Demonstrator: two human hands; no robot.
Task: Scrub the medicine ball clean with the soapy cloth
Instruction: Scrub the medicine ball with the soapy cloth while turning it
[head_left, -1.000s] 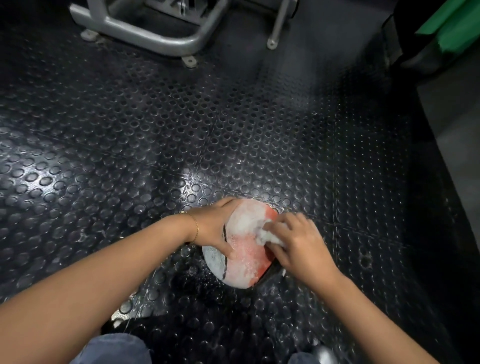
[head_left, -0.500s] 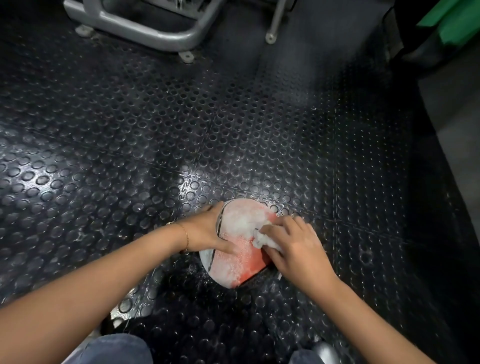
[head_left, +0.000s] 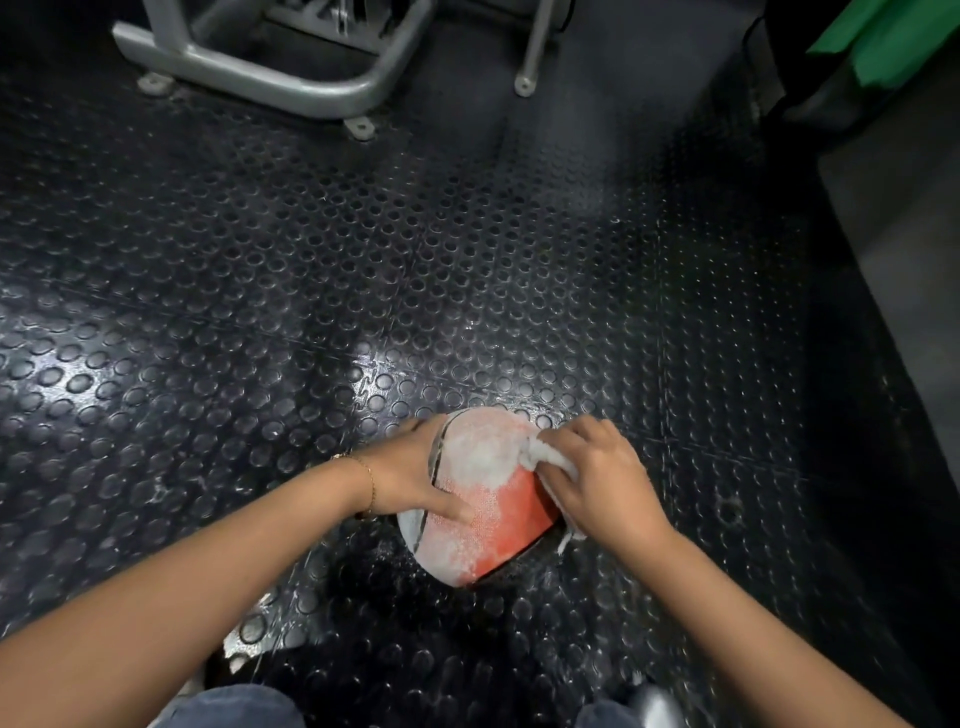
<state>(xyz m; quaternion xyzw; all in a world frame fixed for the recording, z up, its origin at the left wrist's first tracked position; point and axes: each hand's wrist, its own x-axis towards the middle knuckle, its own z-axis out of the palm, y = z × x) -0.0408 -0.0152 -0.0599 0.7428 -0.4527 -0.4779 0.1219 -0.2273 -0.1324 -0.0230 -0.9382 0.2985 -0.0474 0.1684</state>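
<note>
Medicine ball (head_left: 511, 522) sits on the studded rubber floor (head_left: 260, 312), just in front of the person's knees and between both hands. Left hand (head_left: 410, 473) cups the ball's left side: fingers wrap round the far edge, thumb presses on the near face, bracing it. Right hand (head_left: 602, 478) has fingers bunched round the soapy cloth (head_left: 543, 457), pressing it vs. the ball's upper-right shoulder.

A ball has no long axis; the 1 line to go by is a dark seam (head_left: 435, 457) curving down the left side. Foam covers the top and left; the lower-right patch shows bare red. That patch lies directly under and toward the body from the cloth, so the right hand is nearer, and I judge a short pull back would reach it. The underside probably needs a roll by the left hand.

Room: open floor all round, wet and shiny near the ball, so it may slip. Grey machine frame (head_left: 291, 88) is well apart, at the far side.
</note>
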